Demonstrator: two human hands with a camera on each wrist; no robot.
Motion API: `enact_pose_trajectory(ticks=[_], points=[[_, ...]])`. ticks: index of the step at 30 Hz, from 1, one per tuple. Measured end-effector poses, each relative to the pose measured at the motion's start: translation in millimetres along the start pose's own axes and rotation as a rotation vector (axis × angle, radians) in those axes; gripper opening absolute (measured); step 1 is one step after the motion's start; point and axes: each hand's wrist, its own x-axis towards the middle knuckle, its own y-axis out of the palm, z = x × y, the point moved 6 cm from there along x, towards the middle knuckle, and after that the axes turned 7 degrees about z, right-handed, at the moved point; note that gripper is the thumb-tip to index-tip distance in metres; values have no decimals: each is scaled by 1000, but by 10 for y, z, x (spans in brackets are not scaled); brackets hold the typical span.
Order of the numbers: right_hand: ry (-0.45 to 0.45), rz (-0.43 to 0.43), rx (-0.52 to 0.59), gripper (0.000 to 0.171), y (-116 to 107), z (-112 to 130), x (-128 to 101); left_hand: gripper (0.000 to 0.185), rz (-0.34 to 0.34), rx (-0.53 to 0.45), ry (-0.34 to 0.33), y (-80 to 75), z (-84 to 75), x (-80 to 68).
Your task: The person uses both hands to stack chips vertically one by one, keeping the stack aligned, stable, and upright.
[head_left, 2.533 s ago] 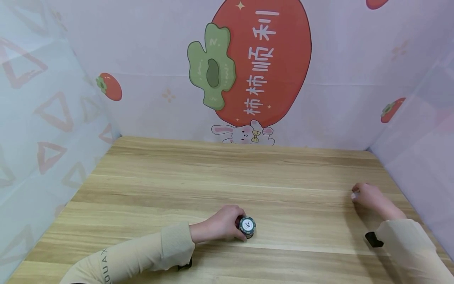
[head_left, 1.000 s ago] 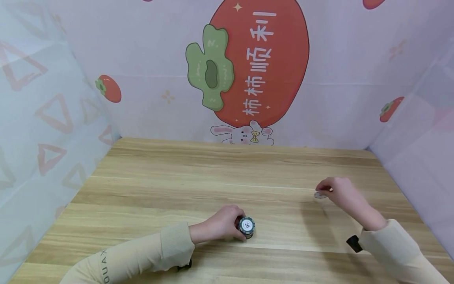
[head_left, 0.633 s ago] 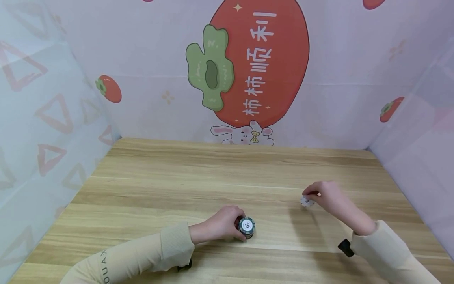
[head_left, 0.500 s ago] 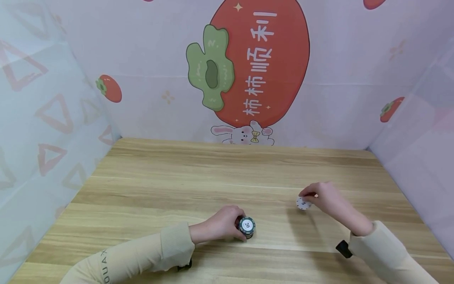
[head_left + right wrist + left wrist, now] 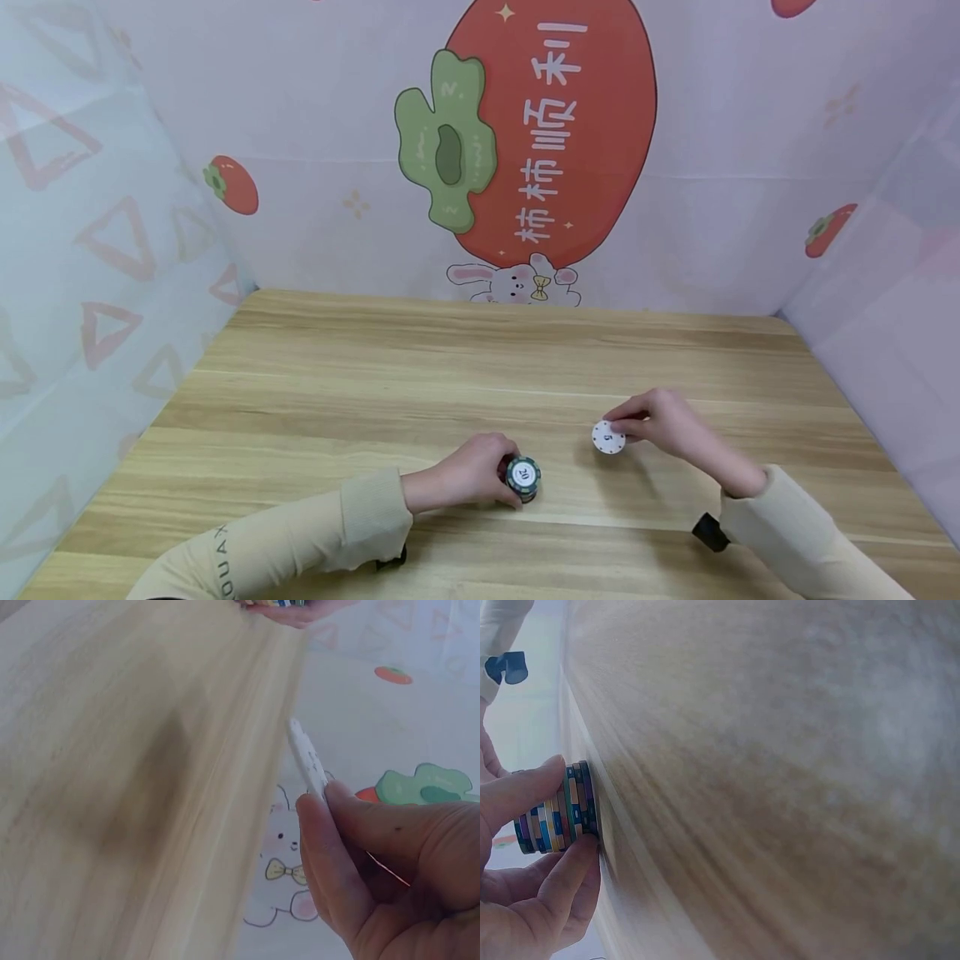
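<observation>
A stack of several poker chips in mixed colours stands on the table, a green-edged one marked 20 on top. My left hand grips the stack from the left side, thumb and fingers round its edges. In the left wrist view the chip stack shows layers of blue, green, pink and dark rims between thumb and fingers. To the right of the stack, my right hand pinches a white poker chip marked 5 by its edge. The right wrist view shows this white chip held up above the tabletop.
The wood-grain table is bounded by a printed cloth at the back and pale cloths at both sides. A small black object sits at the right cuff. A shadow lies on the wood below the right hand.
My right hand has carried the white chip leftward from the table's right side towards the stack, turning its face with the 5 into view. The left hand stays on the stack.
</observation>
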Motion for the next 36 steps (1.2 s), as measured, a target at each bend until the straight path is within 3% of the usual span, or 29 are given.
enact_pose_trajectory(ticks=[6, 12, 24, 36], points=[[5, 29, 145, 17, 96, 41, 73, 40, -3, 8, -1, -2, -2, 2], [17, 57, 220, 18, 169, 84, 141, 40, -3, 9, -10, -8, -3, 4], [-1, 97, 325, 20, 347, 222, 244, 39, 11, -9, -7, -15, -5, 9], [-4, 142, 402, 19, 604, 215, 312, 38, -1, -17, 16, -22, -7, 1]])
